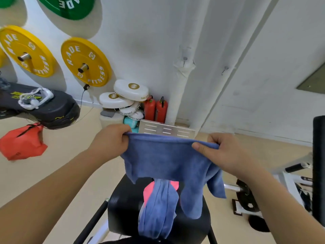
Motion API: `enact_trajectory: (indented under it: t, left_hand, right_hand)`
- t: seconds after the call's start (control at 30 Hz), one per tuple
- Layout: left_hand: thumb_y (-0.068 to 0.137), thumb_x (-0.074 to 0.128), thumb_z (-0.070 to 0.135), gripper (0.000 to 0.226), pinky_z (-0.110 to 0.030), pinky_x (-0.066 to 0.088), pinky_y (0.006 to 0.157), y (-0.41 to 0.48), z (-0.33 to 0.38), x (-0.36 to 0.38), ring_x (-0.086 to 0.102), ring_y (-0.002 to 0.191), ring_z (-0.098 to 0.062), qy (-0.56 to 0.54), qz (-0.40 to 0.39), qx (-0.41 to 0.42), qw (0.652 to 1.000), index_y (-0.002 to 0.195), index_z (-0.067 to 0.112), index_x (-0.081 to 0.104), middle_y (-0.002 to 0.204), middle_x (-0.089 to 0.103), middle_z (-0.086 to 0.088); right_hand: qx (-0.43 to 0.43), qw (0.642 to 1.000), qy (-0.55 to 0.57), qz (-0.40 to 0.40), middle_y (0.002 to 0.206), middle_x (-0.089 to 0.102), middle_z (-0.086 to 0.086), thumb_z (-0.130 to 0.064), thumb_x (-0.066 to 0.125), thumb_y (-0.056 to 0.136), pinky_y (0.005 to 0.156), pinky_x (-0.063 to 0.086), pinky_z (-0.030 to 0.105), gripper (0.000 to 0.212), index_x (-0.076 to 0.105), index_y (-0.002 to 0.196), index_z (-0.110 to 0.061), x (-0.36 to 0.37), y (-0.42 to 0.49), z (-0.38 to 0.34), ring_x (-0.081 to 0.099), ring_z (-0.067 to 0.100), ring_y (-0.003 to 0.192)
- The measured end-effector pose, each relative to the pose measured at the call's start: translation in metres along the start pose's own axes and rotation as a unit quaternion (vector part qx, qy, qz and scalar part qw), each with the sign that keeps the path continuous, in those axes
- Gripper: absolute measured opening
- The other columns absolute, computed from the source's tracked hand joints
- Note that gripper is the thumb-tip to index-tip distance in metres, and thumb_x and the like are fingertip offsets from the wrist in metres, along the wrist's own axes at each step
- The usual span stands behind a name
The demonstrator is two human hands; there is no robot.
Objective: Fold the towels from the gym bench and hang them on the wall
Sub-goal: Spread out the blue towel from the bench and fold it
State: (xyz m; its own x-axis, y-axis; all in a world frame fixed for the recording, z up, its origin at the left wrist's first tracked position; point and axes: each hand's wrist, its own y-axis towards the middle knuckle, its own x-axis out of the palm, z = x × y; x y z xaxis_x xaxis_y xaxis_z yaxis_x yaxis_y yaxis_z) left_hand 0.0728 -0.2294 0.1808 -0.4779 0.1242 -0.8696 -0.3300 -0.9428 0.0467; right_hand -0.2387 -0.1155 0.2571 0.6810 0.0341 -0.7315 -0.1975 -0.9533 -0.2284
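Hands: left hand (112, 138) and right hand (226, 152) each pinch a top corner of a soft, fuzzy blue towel (168, 159), held stretched above the bench (123, 208), glossy black padding. Crumpled blue and pink towels (158, 205) lie there.

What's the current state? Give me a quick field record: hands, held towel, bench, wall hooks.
left hand: pinching the held towel's top left corner
right hand: pinching its top right corner
held towel: blue, stretched between both hands above the bench, lower edge hanging unevenly
bench: black seat; another blue towel bunched on it, over something pink
hooks: two on the white wall ahead, both bare
progress: nothing hung yet
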Motion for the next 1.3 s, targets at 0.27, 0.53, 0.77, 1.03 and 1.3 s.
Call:
enact_trajectory:
  t: [0.27,0.53,0.77,1.03,1.3]
  left_hand:
    - [0.097,0.042,0.017,0.033,-0.041,0.052,0.085,-0.011,-0.046,-0.003,0.063,0.096,-0.028,-0.007,0.126,0.034,0.991,0.118,0.013,0.067,0.109,0.067,-0.006]
    - [0.101,0.057,0.013,0.028,-0.038,0.054,0.073,-0.151,-0.143,0.103,0.066,0.094,-0.034,0.051,-0.046,-0.13,0.989,0.122,0.021,0.073,0.113,0.062,-0.008]
    - [0.096,0.051,0.017,0.028,-0.042,0.063,0.072,-0.199,-0.163,0.131,0.064,0.06,-0.023,-0.191,-0.163,-0.432,0.866,0.093,0.025,0.078,0.08,0.074,-0.013]
    - [0.087,0.072,0.013,0.007,-0.042,0.061,0.085,-0.185,-0.161,0.135,0.067,0.083,-0.03,-0.381,0.083,-0.586,0.71,0.086,0.007,0.069,0.092,0.071,-0.009]
    - [0.097,0.066,0.006,0.024,-0.039,0.054,0.091,-0.153,-0.138,0.132,0.071,0.102,-0.028,-0.561,0.009,-0.564,0.606,0.12,0.002,0.065,0.122,0.071,-0.017]
  right_hand:
    - [-0.021,0.996,-0.087,0.014,0.06,0.049,-0.004,-0.048,0.087,0.074,0.057,0.039,0.028,0.047,0.049,0.068,-0.022,0.002,-0.009,0.02,0.046,0.014,0.058]
    - [0.097,0.967,-0.15,-0.179,0.084,0.064,-0.009,-0.033,0.069,0.088,0.078,0.057,0.042,0.018,0.053,0.079,-0.032,0.186,-0.036,0.127,0.064,0.02,0.082]
    - [0.18,0.954,-0.099,-0.217,0.109,0.063,-0.008,-0.026,0.063,0.099,0.084,0.05,0.028,0.004,0.063,0.099,-0.03,0.274,-0.084,0.16,0.064,0.015,0.097]
    - [0.289,0.956,0.019,0.041,0.106,0.064,0.005,-0.028,0.066,0.096,0.079,0.053,0.037,0.012,0.069,0.103,-0.019,0.28,-0.068,0.165,0.064,0.023,0.094]
    - [0.422,0.899,0.105,0.047,0.078,0.055,0.008,-0.022,0.056,0.093,0.066,0.041,0.036,0.015,0.053,0.08,-0.014,0.239,-0.03,0.216,0.053,0.027,0.074]
